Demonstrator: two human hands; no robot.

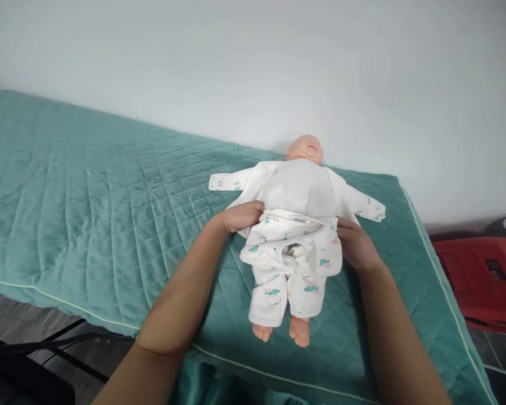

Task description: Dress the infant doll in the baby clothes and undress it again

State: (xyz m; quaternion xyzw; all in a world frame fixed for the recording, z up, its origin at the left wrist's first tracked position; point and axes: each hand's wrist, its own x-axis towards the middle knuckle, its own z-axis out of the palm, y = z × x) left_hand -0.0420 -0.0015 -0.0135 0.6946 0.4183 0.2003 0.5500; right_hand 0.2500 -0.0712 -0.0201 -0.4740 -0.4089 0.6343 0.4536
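A baby doll (305, 147) lies on its back on the green quilted cover, head toward the wall and feet toward me. An open white jacket (242, 179) with printed sleeves is on its arms, and its pale grey torso shows bare in front. Printed white trousers (310, 261) cover the legs up to the waist, with both feet poking out below. My left hand (245, 216) is closed on the trousers' waistband at the left hip. At the opposite hip my right hand (354, 241) grips the waistband too, its fingertips partly hidden by the cloth.
The green quilted cover (88, 214) spreads over the bed, which stands against a white wall (194, 62). Past the bed's right edge is a red case (474, 275) on the floor. A black object with thin bars (25, 371) stands at the lower left.
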